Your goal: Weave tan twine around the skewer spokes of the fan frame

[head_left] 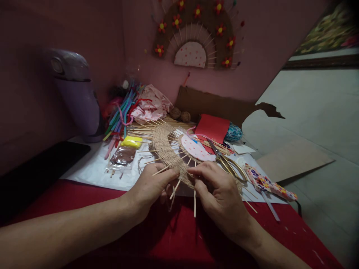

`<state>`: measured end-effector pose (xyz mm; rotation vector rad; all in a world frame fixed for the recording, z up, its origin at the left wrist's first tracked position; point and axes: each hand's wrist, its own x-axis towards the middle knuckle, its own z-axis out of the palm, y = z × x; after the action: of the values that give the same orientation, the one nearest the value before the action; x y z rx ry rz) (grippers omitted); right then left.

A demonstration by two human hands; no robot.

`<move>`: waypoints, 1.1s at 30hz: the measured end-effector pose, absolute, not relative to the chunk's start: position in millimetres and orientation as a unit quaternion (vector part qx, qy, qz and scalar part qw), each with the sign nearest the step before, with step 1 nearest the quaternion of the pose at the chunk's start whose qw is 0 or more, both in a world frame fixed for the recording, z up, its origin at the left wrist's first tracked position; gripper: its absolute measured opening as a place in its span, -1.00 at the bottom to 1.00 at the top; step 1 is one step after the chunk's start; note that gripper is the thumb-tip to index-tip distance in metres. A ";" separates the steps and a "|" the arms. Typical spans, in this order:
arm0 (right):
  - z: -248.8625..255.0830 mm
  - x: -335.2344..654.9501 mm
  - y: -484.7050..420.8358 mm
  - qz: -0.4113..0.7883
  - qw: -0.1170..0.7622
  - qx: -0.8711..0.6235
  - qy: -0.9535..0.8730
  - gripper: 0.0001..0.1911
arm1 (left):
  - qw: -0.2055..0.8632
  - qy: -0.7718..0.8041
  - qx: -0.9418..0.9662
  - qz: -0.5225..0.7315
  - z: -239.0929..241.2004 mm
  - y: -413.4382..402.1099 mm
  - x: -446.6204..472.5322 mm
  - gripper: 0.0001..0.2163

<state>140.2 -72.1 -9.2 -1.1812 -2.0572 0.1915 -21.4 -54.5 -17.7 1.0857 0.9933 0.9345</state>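
A half-round woven jute piece [165, 147] with wooden sticks poking out like spokes lies on the table, with a pink dotted paper half-disc [196, 149] at its centre. My left hand [153, 185] pinches the near edge of the weave, fingers closed on the jute cord among the sticks. My right hand [218, 190] is beside it, fingers curled and pinching the same cord at the weave's rim. Loose sticks [195, 203] stick out toward me between the two hands.
Gold scissors [228, 164] lie right of the weave, with a flowered paper strip [269, 185] beyond. A yellow block [131, 141], a small plastic bag [122, 157], coloured pipe cleaners [123, 112], red paper [211, 127] and a purple appliance [75, 93] stand behind. A finished decorated piece [196, 37] hangs on the wall.
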 end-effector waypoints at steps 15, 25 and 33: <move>-9.9 140.7 -73.2 0.048 0.351 -0.453 -0.818 -0.72 | 0.641 0.429 0.488 0.408 -18.2 -53.8 -22.5 -0.73; -9.2 141.9 -75.1 0.066 0.380 -0.411 -0.826 -0.72 | 0.639 0.432 0.491 0.406 -19.0 -53.8 -23.3 -0.72; -8.8 141.7 -77.0 0.057 0.367 -0.405 -0.836 -0.74 | 0.639 0.431 0.488 0.409 -18.8 -55.0 -23.2 -0.70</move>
<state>141.7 -77.0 -8.8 -1.0409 -2.1474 0.1469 -23.2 -55.0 -18.8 1.1122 0.9844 0.9335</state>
